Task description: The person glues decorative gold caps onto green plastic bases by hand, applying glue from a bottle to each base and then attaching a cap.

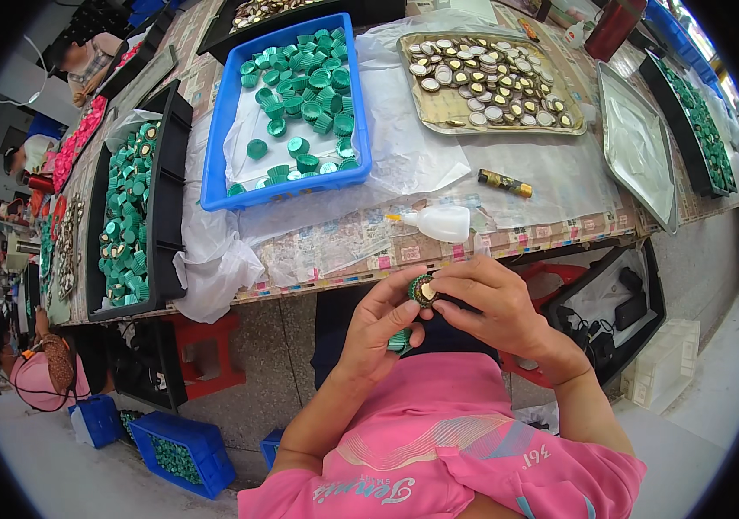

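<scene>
Above my lap, at the table's near edge, my left hand (375,322) is closed around a green fluted cup (414,285). A second green fluted cup (400,341) is tucked under its fingers. Inside the upper cup sits a dark round disc (424,291) with a cream patch. From the other side, the thumb and fingertips of my right hand (492,301) pinch at this disc; how firmly they grip it is hard to see. A white squeeze bottle (445,224) with an orange tip lies just beyond my hands.
A blue tray (361,130) of loose green cups stands ahead left. Ahead right is a metal tray (426,105) of dark and silvery discs. A black crate (173,164) of filled cups stands left. A dark tube (504,183) and a bare metal tray (638,143) lie right. People work far left.
</scene>
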